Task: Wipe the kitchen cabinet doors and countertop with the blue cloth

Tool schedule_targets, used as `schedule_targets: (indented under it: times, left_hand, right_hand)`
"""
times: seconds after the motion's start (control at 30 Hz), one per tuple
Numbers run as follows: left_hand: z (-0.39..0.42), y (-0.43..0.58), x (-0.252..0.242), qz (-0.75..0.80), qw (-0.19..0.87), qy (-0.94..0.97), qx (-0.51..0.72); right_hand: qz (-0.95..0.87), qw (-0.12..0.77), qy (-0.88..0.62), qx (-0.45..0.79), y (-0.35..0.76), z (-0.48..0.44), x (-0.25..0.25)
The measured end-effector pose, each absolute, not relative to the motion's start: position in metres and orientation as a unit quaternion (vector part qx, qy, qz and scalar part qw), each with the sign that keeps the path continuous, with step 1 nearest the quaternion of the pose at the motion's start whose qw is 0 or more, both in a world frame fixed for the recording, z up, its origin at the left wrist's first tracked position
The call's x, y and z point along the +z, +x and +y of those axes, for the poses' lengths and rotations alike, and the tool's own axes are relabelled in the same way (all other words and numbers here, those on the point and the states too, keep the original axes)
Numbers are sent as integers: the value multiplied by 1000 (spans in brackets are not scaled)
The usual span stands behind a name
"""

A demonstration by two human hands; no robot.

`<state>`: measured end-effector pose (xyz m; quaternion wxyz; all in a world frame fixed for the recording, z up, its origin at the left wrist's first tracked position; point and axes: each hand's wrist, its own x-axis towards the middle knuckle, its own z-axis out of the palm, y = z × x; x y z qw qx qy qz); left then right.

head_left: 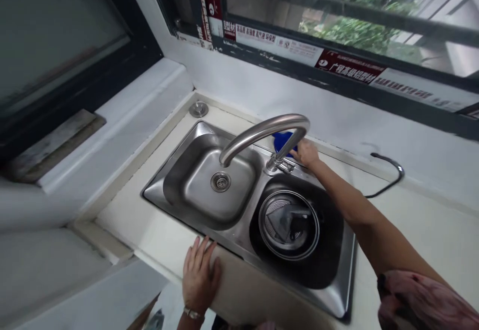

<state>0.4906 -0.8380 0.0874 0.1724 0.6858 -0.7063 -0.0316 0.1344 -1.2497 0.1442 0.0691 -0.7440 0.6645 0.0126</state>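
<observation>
Fingers of the right hand (305,153) reach past the neck of the stainless faucet (262,133) and meet a blue object (283,143) at upper centre, which sits in the narrow strip between the back rim of the double sink (168,163) and the wall (337,115); whether they are clamped on it cannot be told. Fingers of the left hand (198,280) lie spread apart over the front edge of the tabletop (411,230), at lower centre, well apart from the blue object. Steel floor opens around the drain (220,181) in the left basin, while a round mesh strainer (288,224) fills much of the right basin (329,250).
</observation>
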Motion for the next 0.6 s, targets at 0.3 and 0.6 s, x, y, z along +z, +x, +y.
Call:
schedule_targets:
  times: [0.3, 0.6]
  left_hand:
    - [-840, 506, 82, -713, 222, 663, -53]
    - [-841, 575, 84, -460, 293, 836, -51]
  right_hand:
    - [805, 76, -573, 135, 48, -1182, 163]
    - [765, 57, -634, 97, 115, -1200, 163]
